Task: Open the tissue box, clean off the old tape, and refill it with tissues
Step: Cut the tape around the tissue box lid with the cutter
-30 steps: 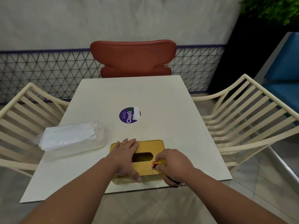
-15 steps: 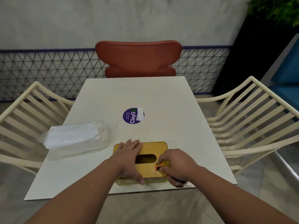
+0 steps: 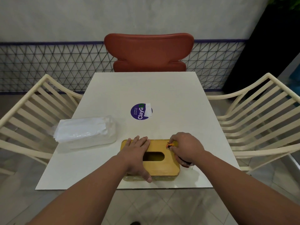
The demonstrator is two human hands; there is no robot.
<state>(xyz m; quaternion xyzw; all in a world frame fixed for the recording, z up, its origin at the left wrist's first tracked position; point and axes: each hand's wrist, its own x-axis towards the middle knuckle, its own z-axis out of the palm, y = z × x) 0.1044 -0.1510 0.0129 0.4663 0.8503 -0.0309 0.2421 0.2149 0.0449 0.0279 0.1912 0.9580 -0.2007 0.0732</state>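
A yellow wooden tissue box (image 3: 162,168) with an oval slot in its lid sits at the near edge of the white table (image 3: 162,95). My left hand (image 3: 138,153) lies flat on the left half of the lid, thumb hanging over the front side. My right hand (image 3: 185,146) grips a small orange-and-black tool (image 3: 169,145), its tip at the far right corner of the lid. A clear plastic pack of white tissues (image 3: 84,132) lies on the table to the left of the box.
A round purple sticker (image 3: 140,111) with a strip of white tape is on the table's middle. A red chair (image 3: 149,51) stands at the far side; cream slatted chairs (image 3: 32,114) flank left and right (image 3: 259,114). A wire mesh fence runs behind.
My right hand has slid with the tool from the front right part of the lid to its far right corner. My left hand stays on the lid.
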